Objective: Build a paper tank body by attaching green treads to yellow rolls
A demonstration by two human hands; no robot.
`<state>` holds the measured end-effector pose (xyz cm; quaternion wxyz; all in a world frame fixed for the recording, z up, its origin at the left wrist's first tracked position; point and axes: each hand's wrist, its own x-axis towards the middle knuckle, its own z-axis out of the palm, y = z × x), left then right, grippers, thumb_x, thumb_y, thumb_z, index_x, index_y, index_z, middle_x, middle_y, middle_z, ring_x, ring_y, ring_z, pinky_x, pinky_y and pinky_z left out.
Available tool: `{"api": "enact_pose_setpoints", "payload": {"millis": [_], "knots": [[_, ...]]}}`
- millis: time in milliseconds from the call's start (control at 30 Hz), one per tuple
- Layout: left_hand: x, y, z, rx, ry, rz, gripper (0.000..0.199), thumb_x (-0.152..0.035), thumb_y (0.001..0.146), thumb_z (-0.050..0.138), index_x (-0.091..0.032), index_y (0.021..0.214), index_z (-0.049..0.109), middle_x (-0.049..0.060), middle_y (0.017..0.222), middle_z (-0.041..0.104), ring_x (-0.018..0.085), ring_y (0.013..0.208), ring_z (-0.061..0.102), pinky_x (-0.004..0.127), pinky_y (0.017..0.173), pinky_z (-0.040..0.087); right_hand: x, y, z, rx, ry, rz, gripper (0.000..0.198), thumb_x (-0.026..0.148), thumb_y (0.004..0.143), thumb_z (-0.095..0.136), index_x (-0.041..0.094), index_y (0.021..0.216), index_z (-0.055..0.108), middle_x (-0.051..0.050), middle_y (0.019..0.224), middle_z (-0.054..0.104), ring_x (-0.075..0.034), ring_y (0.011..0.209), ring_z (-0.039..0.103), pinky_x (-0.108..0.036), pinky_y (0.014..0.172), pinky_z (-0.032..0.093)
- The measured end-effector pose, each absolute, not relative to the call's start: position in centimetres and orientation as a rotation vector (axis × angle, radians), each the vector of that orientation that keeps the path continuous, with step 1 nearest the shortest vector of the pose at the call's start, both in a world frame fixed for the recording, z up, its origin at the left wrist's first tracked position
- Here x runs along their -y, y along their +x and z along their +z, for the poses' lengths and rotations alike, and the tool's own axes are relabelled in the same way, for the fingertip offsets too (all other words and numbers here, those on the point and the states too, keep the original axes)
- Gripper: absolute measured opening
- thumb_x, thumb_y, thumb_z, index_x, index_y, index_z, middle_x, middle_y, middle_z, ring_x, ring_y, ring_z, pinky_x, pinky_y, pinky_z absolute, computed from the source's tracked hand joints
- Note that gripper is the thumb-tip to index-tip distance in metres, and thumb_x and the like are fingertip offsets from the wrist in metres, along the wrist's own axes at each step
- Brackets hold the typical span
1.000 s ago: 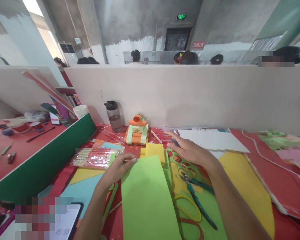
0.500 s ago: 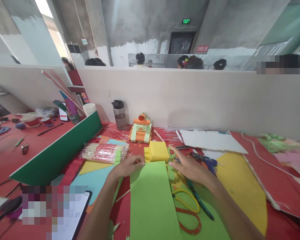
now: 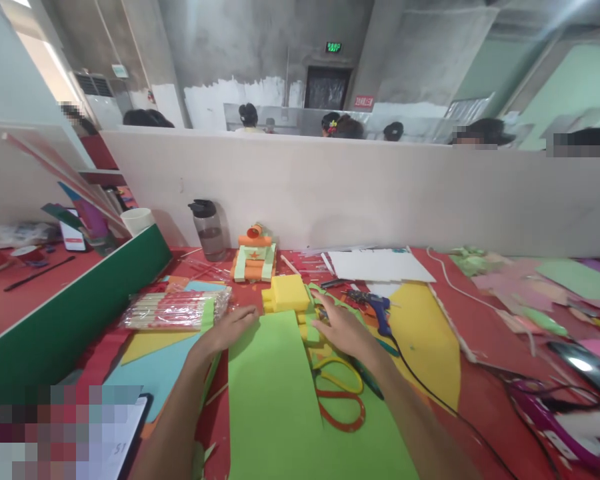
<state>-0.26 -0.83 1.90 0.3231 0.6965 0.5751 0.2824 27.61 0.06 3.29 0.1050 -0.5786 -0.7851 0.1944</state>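
Observation:
A light green paper sheet (image 3: 267, 393) lies lengthwise in front of me. My left hand (image 3: 235, 325) rests at its far left corner, fingers stretched out and lying low against the edge. On the right, my right hand (image 3: 344, 330) is open, thumb and forefinger apart, just beside a yellow paper block (image 3: 289, 293) at the sheet's far end. Under and beside this hand are small yellow and green paper pieces, partly hidden. Scissors with a yellow and an orange handle loop (image 3: 341, 410) lie to the right of the sheet, below my right wrist.
Behind the block stand an orange and pale green paper model (image 3: 254, 261) and a water bottle (image 3: 209, 233). Wrapped sticks (image 3: 167, 310) lie left, by a green divider (image 3: 80, 287). A blue glue gun (image 3: 379, 310) with its cord lies right. A phone (image 3: 133, 433) is near left.
My view has turned to the right, so everything sits further left in the picture. My left fingers look flatter along the sheet's corner. My right hand stays spread beside the yellow block.

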Motion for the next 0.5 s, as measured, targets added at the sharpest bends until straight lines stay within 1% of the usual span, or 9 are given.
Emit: {"api": "enact_pose_setpoints", "payload": {"millis": [67, 100, 167, 233, 333, 433, 500], "knots": [[0.8, -0.3, 1.9, -1.554, 1.754, 0.706, 0.037, -0.052, 0.081, 0.045, -0.02, 0.085, 0.064, 0.005, 0.083, 0.065, 0.022, 0.087, 0.057, 0.027, 0.072, 0.044, 0.4, 27.4, 3.5, 2.273, -1.696, 0.565, 0.061, 0.033, 0.09, 0.051, 0.027, 0.146, 0.028, -0.005, 0.084, 0.068, -0.022, 0.074, 0.064, -0.026, 0.061, 0.036], [0.7, -0.4, 1.9, -1.553, 1.735, 0.689, 0.039, -0.054, 0.081, 0.044, -0.02, 0.084, 0.063, 0.005, 0.08, 0.064, 0.022, 0.085, 0.056, 0.027, 0.071, 0.044, 0.6, 27.3, 3.6, 2.254, -1.695, 0.559, 0.059, 0.033, 0.091, 0.05, 0.027, 0.145, 0.029, -0.004, 0.079, 0.067, -0.021, 0.07, 0.063, -0.026, 0.06, 0.036], [0.5, -0.4, 1.8, -1.483, 1.745, 0.652, 0.04, -0.056, 0.082, 0.042, -0.02, 0.076, 0.058, 0.002, 0.072, 0.057, 0.019, 0.074, 0.053, 0.026, 0.065, 0.041, 1.0, 27.1, 3.9, 2.224, -1.691, 0.535, 0.056, 0.032, 0.092, 0.047, 0.027, 0.145, 0.03, -0.003, 0.076, 0.066, -0.021, 0.066, 0.061, -0.026, 0.058, 0.035], [0.3, -0.4, 1.5, -1.383, 1.778, 0.612, 0.041, -0.057, 0.084, 0.041, -0.019, 0.069, 0.048, -0.002, 0.064, 0.045, 0.014, 0.063, 0.044, 0.024, 0.058, 0.036, 1.4, 26.9, 3.9, 2.2, -1.692, 0.482, 0.054, 0.03, 0.092, 0.047, 0.027, 0.144, 0.032, -0.004, 0.08, 0.067, -0.021, 0.07, 0.062, -0.026, 0.06, 0.036], [0.0, -0.3, 1.1, -1.296, 1.815, 0.602, 0.042, -0.055, 0.085, 0.044, -0.019, 0.065, 0.036, -0.005, 0.063, 0.033, 0.011, 0.059, 0.034, 0.023, 0.054, 0.03, 1.9, 26.9, 3.2, 2.189, -1.704, 0.4, 0.054, 0.027, 0.092, 0.047, 0.028, 0.144, 0.031, -0.006, 0.091, 0.068, -0.022, 0.078, 0.064, -0.028, 0.064, 0.038], [-0.2, -0.3, 1.0, -1.287, 1.824, 0.607, 0.041, -0.053, 0.085, 0.046, -0.019, 0.065, 0.032, -0.006, 0.064, 0.03, 0.01, 0.059, 0.031, 0.022, 0.054, 0.028, 2.2, 27.0, 2.3, 2.183, -1.745, 0.413, 0.053, 0.028, 0.091, 0.047, 0.026, 0.142, 0.035, -0.008, 0.1, 0.069, -0.024, 0.083, 0.064, -0.029, 0.067, 0.04], [-0.1, -0.6, 1.2, -1.298, 1.798, 0.605, 0.04, -0.051, 0.083, 0.049, -0.02, 0.066, 0.032, -0.006, 0.064, 0.03, 0.009, 0.058, 0.03, 0.022, 0.053, 0.028, 2.3, 27.2, 2.0, 2.153, -1.757, 0.441, 0.051, 0.029, 0.091, 0.048, 0.025, 0.14, 0.038, -0.009, 0.105, 0.068, -0.025, 0.086, 0.064, -0.031, 0.07, 0.042]]}}
